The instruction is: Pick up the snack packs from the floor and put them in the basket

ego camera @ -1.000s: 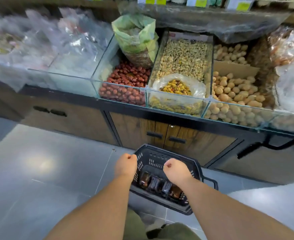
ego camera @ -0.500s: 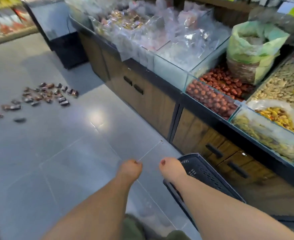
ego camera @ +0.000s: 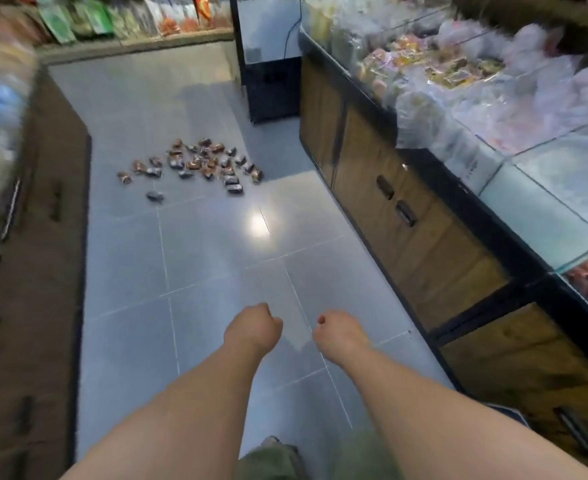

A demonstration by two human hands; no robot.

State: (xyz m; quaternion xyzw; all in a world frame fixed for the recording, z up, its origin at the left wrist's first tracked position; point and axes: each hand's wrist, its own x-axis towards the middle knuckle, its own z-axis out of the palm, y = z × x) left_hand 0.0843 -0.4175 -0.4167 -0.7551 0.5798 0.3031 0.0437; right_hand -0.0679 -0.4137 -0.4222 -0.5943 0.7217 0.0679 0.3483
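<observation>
The left hand (ego camera: 252,327) and right hand (ego camera: 337,336) are curled into empty fists. Small brown and dark wrapped snack packs (ego camera: 195,164) lie scattered on the grey tiled floor (ego camera: 216,258), well ahead.

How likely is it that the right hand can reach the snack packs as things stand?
Probably not yet: the right hand is out in front, but the snack packs lie far ahead on the floor tiles. Nothing stands between, so walking closer should do.
</observation>
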